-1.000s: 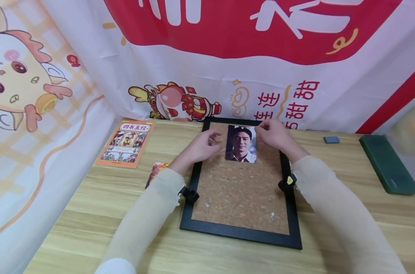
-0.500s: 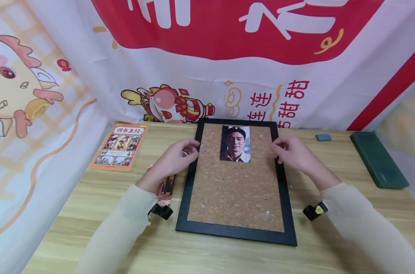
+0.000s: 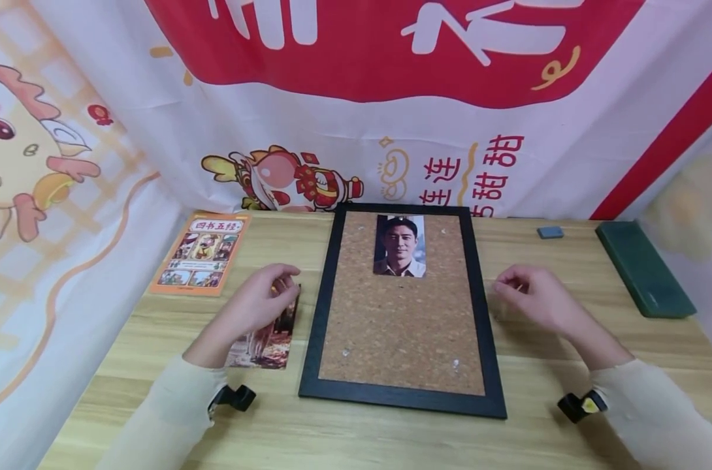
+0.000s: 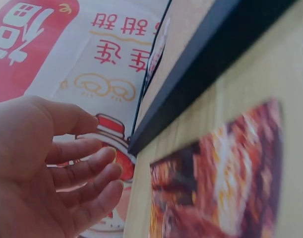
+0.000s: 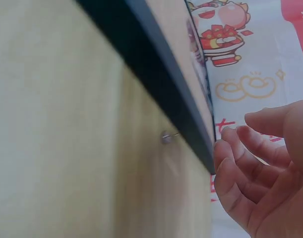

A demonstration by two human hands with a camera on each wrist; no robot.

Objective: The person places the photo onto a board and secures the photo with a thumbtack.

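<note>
A black-framed corkboard [image 3: 403, 326] lies flat on the table. Near its top edge is a portrait photo [image 3: 400, 251], with a small pin at its upper edge. My left hand [image 3: 256, 307] hovers over a second photo [image 3: 268, 346] left of the board, hiding part of it; the left wrist view shows loosely bent fingers with nothing between them. To the right of the board, my right hand [image 3: 538, 297] hangs with relaxed fingers and holds nothing. A clear push pin [image 5: 166, 137] lies on the table beside the frame, near that hand.
Several clear pins sit in the cork, one at lower left [image 3: 347, 353]. An orange comic-style booklet [image 3: 200, 254] lies at the back left. A small blue block [image 3: 550, 232] and a dark green slab [image 3: 644, 267] are at the right. Printed cloth hangs behind the table.
Both hands have left the portrait photo and moved apart and nearer. The left came over the second photo, the right to the board's right side. The portrait photo stays on the board.
</note>
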